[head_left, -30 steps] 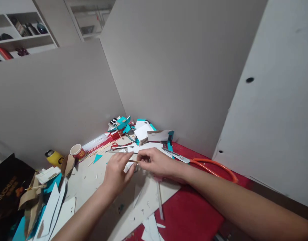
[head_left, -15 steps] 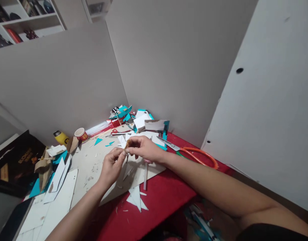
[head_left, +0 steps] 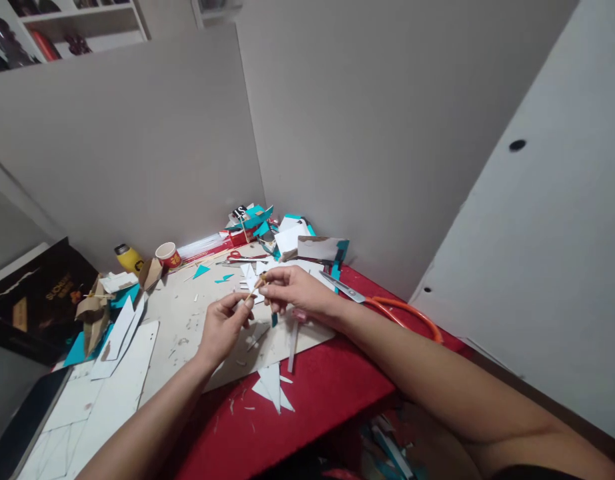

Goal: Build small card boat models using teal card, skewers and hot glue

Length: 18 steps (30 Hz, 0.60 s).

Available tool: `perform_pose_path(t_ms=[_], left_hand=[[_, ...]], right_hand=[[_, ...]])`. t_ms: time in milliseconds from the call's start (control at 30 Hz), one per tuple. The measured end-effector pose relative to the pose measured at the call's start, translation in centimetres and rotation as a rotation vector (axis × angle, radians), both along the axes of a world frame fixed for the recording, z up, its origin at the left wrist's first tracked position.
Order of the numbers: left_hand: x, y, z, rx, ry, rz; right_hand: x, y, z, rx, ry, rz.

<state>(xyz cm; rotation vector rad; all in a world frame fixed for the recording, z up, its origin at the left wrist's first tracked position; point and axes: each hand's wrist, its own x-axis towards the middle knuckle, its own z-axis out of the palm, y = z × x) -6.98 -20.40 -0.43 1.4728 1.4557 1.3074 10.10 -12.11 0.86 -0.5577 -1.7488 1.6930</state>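
Both hands meet above a beige board (head_left: 187, 320) lying on a red table (head_left: 327, 393). My left hand (head_left: 222, 327) and my right hand (head_left: 290, 293) each pinch an end of a thin wooden stick (head_left: 255, 288), which slants up toward the right hand. The fingers of both hands are closed on it. White paper cut-outs (head_left: 250, 273) lie just behind the hands.
Large orange-handled scissors (head_left: 387, 308) lie right of my right hand. Small red scissors (head_left: 240, 257), teal and white scraps (head_left: 272, 230), a paper cup (head_left: 167, 255) and a yellow bottle (head_left: 127, 257) sit at the back. White triangles (head_left: 272, 390) rest on the red surface. Grey partitions enclose the desk.
The camera dropped and swung, so the desk shows from nearer. The stick, level a second ago, now slants upward between the two pinching hands.
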Motion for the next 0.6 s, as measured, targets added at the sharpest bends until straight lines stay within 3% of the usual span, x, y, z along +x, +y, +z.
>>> perform_pose_path(t_ms=[233, 433, 600], left_hand=[[-1.1, 1.2, -0.5, -0.118, -0.092, -0.178], [-1.6, 2.7, -1.0, -0.139, -0.264, -0.204], [-2.2, 2.7, -2.1, -0.195, -0.403, -0.252]], right_hand=[[-0.2, 0.0, -0.3, -0.1, -0.071, -0.018], [0.0, 0.3, -0.1, -0.127, -0.056, -0.088], [0.2, 0.6, -0.3, -0.112, -0.175, -0.008]])
